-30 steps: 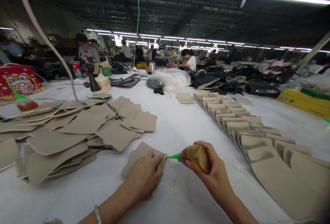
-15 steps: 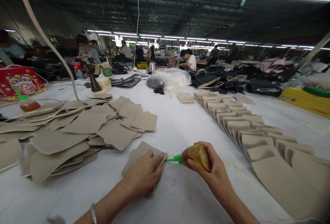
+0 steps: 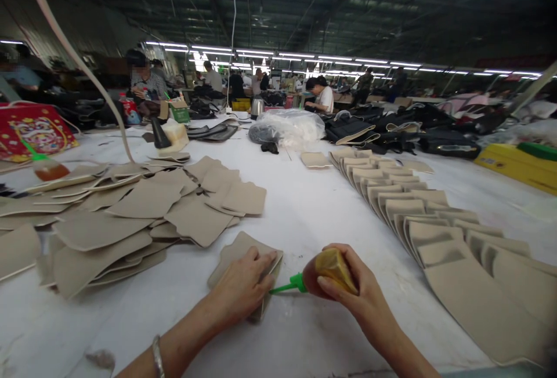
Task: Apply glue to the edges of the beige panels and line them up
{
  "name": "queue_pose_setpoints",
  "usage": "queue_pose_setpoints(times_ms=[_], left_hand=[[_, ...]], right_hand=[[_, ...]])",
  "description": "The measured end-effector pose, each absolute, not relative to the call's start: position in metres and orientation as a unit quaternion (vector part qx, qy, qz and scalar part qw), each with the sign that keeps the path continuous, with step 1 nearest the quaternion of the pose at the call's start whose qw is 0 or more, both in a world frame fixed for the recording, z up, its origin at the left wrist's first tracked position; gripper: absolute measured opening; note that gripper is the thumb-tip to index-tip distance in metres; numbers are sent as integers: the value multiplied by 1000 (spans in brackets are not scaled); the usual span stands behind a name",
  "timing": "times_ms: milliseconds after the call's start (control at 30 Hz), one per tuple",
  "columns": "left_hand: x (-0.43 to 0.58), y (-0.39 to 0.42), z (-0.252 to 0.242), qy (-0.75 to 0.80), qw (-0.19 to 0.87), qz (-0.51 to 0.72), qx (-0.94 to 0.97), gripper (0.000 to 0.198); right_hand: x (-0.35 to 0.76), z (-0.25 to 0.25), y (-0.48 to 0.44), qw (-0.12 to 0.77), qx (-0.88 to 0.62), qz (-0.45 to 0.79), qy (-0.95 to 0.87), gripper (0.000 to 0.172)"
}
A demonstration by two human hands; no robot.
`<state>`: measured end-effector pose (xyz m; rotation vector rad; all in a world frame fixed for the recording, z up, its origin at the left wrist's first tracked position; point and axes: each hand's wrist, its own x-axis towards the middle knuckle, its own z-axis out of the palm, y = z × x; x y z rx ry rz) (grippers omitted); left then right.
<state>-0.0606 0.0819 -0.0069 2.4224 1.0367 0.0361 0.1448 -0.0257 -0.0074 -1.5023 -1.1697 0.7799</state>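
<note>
My left hand (image 3: 241, 287) lies flat on a small stack of beige fabric pieces (image 3: 237, 250) on the white table (image 3: 300, 215), pressing it down with the fingers spread. My right hand (image 3: 348, 291) is wrapped round a squeeze bottle of amber glue (image 3: 328, 271). Its green nozzle (image 3: 285, 287) points left and touches the right edge of the stack, just under my left fingertips.
A loose heap of beige pieces (image 3: 130, 215) covers the left of the table. A neat overlapping row of them (image 3: 418, 221) runs along the right. Another glue bottle (image 3: 46, 168), a red bag (image 3: 35, 128), a plastic bag (image 3: 289, 126) and dark goods lie farther back. Other people work beyond.
The bottle has dropped lower and tilted, so its nozzle has slid down along the stack's right edge towards me. My left hand stays pressed on the stack.
</note>
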Motion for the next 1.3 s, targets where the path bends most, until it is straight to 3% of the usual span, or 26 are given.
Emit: queue_pose_setpoints(times_ms=[667,1300], left_hand=[[-62,81,-9,374,250,15,893,46],[-62,80,-14,381,246,14,891,46]], right_hand=[[137,-14,-43,517,-602,364,-488,42],[136,-21,-48,527,-638,300,-475,42]])
